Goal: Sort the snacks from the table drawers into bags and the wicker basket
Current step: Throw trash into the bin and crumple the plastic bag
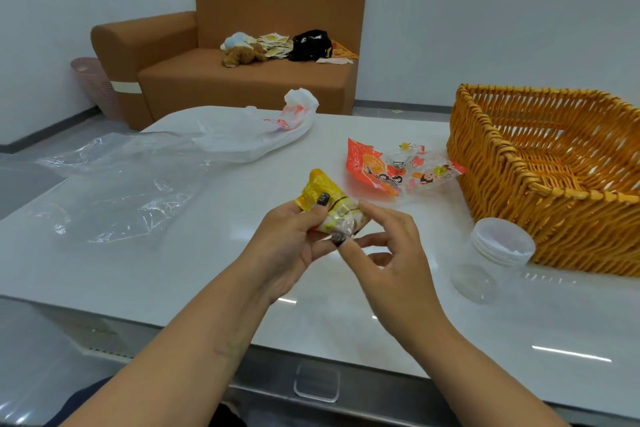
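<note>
The yellow snack packet (323, 204), at frame centre above the bench (214, 274), is half hidden by fingers, so its print is unreadable. The left hand (294, 243) has its grip clamped on it; the right hand (388, 253) pinches its lower corner. Orange snack packets (398, 166) lie beside the wicker basket (540, 191) at right, which is cut off by the frame; clear bags (131, 184) lie at left.

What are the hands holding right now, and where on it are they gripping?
A yellow snack packet. The left hand pinches its near left side, thumb on top; the right hand touches its near right corner with its fingertips.
</note>
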